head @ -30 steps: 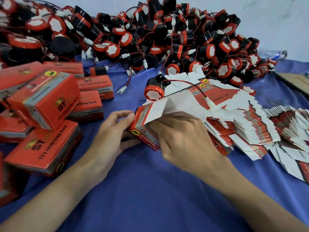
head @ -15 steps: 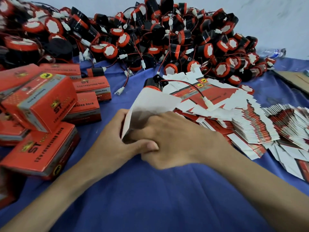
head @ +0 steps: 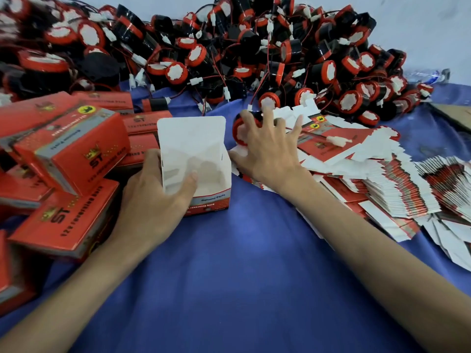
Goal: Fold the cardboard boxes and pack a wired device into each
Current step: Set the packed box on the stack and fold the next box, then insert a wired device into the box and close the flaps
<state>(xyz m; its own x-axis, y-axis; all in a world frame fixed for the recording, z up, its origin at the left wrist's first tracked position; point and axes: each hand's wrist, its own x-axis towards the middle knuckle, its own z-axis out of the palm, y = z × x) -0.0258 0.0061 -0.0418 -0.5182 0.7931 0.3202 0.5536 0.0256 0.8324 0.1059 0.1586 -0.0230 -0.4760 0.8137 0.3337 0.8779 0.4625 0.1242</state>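
Since half a second ago the two hands have parted: the box (head: 193,141) that both were working at mid-frame now stands upright with its top open and its white flap raised. Left hand (head: 153,200) grips it left of centre, thumb hooked over the near wall into the opening, fingers round its left side. Right hand (head: 267,151) has gone up and right of the box, fingers splayed and fairly straight over a black-and-red wired device (head: 239,133), not closed round it. That device lies on the flat unfolded boxes (head: 382,184), just beside the open box. Its white connector (head: 336,140) rests further right. Closed red boxes (head: 71,154) crowd the left edge on the blue cloth (head: 242,276).
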